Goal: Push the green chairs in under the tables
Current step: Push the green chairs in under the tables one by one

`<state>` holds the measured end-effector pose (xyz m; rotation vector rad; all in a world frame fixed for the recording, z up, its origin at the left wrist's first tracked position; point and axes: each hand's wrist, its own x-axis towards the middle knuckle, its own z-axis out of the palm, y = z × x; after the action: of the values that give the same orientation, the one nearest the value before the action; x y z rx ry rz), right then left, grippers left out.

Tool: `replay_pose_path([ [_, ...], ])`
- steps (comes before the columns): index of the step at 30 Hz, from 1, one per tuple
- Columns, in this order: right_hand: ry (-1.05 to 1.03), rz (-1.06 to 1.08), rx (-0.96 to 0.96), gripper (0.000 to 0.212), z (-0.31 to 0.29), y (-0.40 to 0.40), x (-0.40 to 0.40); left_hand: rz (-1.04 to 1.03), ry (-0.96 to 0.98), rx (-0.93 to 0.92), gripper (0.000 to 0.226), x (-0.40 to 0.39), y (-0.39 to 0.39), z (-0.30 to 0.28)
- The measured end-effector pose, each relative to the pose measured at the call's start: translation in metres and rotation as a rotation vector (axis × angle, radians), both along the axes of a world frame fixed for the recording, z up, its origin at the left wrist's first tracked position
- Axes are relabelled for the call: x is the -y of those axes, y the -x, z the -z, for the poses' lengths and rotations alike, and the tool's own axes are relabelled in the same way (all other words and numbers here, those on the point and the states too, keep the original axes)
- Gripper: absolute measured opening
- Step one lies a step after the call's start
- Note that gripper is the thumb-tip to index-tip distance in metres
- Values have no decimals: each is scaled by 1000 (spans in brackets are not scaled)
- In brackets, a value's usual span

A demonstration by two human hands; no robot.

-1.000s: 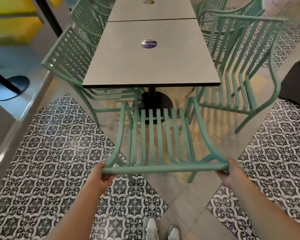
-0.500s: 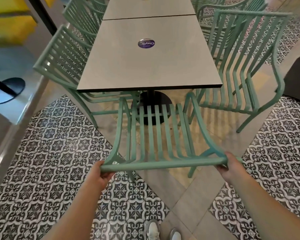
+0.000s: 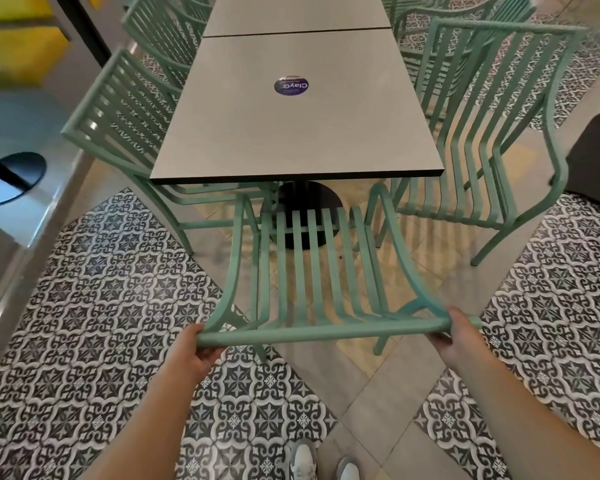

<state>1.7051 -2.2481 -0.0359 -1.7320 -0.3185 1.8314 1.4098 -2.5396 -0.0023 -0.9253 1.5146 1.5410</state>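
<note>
Chair (image 3: 312, 268) pushed nearer table (image 3: 291, 133), both hands gripping its backrest, pedestal base (image 3: 302, 202) ahead

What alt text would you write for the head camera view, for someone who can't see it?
Seen from above, a person's left hand and right hand grip the top rail of a green slatted chair facing the end of a grey table. More green chairs flank the table on patterned floor tiles.
</note>
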Motion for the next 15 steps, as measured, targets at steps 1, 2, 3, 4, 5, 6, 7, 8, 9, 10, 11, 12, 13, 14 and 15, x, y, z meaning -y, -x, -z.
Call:
replay_pose_path([
  [1, 2, 1, -2, 37, 1, 0, 0, -1, 2, -4, 16, 0, 0, 0],
  [2, 4, 7, -4, 36, 3, 0, -1, -1, 5, -6, 15, -1, 0, 0],
  [3, 6, 8, -5, 34, 3, -1, -1, 2, 8, -6, 15, -1, 0, -1],
  [4, 7, 8, -4, 30, 4, 0, -2, 5, 8, -4, 15, -1, 0, -1],
  [5, 11, 9, -1, 24, 5, 0, -2, 2, 6, -1, 15, -1, 0, -2],
  [6, 18, 12, -2, 19, 5, 1, -1, -7, 4, 5, 15, -1, 0, -2],
  [7, 25, 15, 0, 17, 4, 1, -1, -15, 1, 11, 15, 0, 1, -1],
  [8, 31, 18, 2, 18, 5, 2, -1, -21, -3, 15, 16, 0, 2, -1],
  [9, 34, 20, 0, 18, 5, 2, 0, -19, -3, 16, 18, 0, 2, -1],
  [10, 35, 23, -3, 18, 5, 1, 1, -15, -2, 14, 21, -1, 3, -1],
  [11, 34, 23, -7, 18, 5, 1, 2, -12, 0, 12, 23, -1, 3, -1],
  [12, 32, 23, -9, 18, 6, 0, 3, -11, 0, 12, 25, 0, 4, 1],
  [13, 33, 23, -12, 19, 6, 0, 3, -11, -2, 14, 26, 0, 4, 1],
  [14, 30, 24, -13, 24, 7, -1, 3, -10, -4, 14, 26, 0, 4, 1],
  [15, 27, 25, -14, 30, 8, -1, 3, -8, -4, 13, 27, 0, 4, 1],
])
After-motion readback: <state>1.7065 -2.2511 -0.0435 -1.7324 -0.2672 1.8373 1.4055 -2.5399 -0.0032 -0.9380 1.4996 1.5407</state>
